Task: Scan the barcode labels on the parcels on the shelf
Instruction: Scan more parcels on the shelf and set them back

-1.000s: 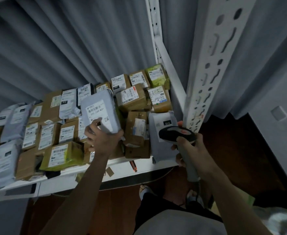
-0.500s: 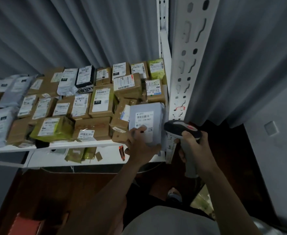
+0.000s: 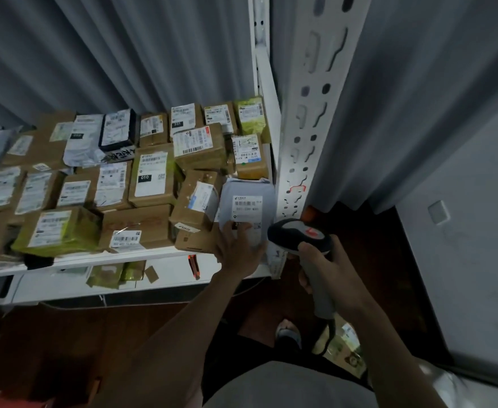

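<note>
Parcel grey, under left hand fingers, flat | right hand grips scanner

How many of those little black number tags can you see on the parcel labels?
3: the 231 tag in the back row, the 010 tag on a middle box, and an unreadable tag on the white bag back left. Others may be hidden.

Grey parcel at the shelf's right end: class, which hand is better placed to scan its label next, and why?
The right hand. It already grips the scanner, whose head sits just right of the grey parcel. The left hand is busy on the parcel's lower edge, label facing up.
</note>
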